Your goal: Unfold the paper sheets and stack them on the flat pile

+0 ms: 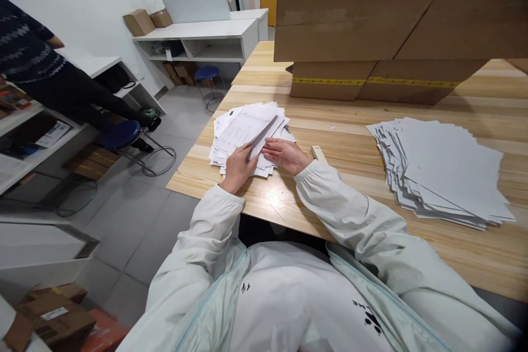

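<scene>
A fanned stack of printed sheets (pixel 239 126) lies near the left end of the wooden table (pixel 355 132). My left hand (pixel 237 168) pinches the near edge of the top sheet (pixel 264 133), which is lifted and folded over. My right hand (pixel 284 154) rests flat on the stack just right of it, fingers stretched toward the folded sheet. A second, larger pile of blank white sheets (pixel 445 170) lies spread out to the right, away from both hands.
Stacked cardboard boxes (pixel 383 16) stand at the table's far side. A small wooden block (pixel 317 152) lies by my right wrist. Another person (pixel 37 71) sits at left near a blue stool (pixel 119 133). White shelves (pixel 202 38) line the wall.
</scene>
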Motion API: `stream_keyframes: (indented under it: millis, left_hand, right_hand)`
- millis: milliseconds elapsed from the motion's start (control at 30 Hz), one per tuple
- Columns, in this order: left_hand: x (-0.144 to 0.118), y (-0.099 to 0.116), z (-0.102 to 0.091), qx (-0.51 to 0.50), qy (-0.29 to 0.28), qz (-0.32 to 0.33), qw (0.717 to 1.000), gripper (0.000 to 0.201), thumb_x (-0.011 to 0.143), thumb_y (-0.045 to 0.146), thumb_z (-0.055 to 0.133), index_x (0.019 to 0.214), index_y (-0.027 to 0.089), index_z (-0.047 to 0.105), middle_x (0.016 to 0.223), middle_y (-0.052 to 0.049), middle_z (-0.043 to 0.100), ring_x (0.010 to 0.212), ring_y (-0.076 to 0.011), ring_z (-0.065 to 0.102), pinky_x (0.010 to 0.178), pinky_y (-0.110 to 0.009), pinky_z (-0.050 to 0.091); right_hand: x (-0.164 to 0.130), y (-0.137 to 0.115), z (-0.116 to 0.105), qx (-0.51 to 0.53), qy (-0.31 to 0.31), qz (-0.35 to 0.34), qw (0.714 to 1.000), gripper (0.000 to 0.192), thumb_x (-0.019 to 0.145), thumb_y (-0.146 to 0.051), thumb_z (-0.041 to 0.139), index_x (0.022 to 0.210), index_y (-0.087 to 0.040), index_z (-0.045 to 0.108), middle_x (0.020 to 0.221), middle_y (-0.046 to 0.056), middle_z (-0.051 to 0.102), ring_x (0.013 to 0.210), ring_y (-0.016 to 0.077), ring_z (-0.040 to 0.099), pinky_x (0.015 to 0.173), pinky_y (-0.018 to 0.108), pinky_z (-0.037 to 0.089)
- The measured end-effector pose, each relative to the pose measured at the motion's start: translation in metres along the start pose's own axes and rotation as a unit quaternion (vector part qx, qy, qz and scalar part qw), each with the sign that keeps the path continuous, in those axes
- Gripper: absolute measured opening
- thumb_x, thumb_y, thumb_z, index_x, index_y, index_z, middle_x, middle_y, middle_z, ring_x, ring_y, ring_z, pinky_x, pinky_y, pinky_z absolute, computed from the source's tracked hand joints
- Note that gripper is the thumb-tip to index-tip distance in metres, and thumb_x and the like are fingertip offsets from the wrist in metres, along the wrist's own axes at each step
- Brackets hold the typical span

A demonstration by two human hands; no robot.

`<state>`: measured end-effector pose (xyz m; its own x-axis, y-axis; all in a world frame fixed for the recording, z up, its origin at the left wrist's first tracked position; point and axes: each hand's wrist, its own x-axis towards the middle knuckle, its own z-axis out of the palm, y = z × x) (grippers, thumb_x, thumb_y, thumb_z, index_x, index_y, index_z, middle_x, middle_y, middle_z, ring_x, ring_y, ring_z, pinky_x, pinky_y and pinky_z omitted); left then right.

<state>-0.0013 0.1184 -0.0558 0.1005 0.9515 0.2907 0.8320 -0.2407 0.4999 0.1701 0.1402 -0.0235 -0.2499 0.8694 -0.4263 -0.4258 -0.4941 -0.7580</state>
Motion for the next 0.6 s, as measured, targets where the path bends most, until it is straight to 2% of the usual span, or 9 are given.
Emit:
stream_keyframes:
  millis: [200,367,500,600]
  left_hand:
    - [0.007,-0.002,0.005,0.064,0.015,0.019,0.998,0.026,0.091,0.021,0.058,0.112,0.018,0.074,0.127,-0.012,0.070,0.114,-0.0266,0.067,0.096,-0.036,0.051]
    - [0.002,0.007,0.000,0.077,0.039,0.026,0.996,0.025,0.094,0.021,0.054,0.087,0.018,0.078,0.100,-0.012,0.078,0.084,-0.0223,0.072,0.072,-0.030,0.048]
    - [-0.027,0.026,-0.002,0.015,0.068,0.046,0.996,0.026,0.093,0.025,0.055,0.089,0.019,0.079,0.081,-0.009,0.077,0.071,-0.0193,0.070,0.065,-0.028,0.045]
    - [-0.049,0.039,0.003,-0.086,0.064,0.028,0.994,0.027,0.094,0.029,0.053,0.098,0.020,0.079,0.089,-0.007,0.079,0.080,-0.0190,0.073,0.072,-0.028,0.050]
  right_hand:
    - [0.006,0.005,0.001,0.008,-0.008,0.000,1.000,0.016,0.088,-0.004,0.054,0.094,-0.015,0.064,0.084,0.006,0.069,0.079,0.0102,0.068,0.075,0.020,0.058]
    - [0.000,0.006,-0.002,0.017,-0.021,-0.015,1.000,0.020,0.085,-0.003,0.057,0.098,-0.017,0.064,0.091,0.006,0.072,0.079,0.0102,0.068,0.074,0.021,0.058]
    - [-0.017,0.017,-0.014,0.045,-0.011,-0.056,0.997,0.017,0.085,-0.007,0.062,0.096,-0.019,0.063,0.089,0.003,0.072,0.080,0.0114,0.070,0.079,0.024,0.059]
    - [-0.028,0.032,-0.027,0.062,-0.006,-0.082,0.995,0.011,0.084,-0.014,0.066,0.094,-0.019,0.065,0.090,0.003,0.073,0.083,0.0125,0.070,0.082,0.027,0.059]
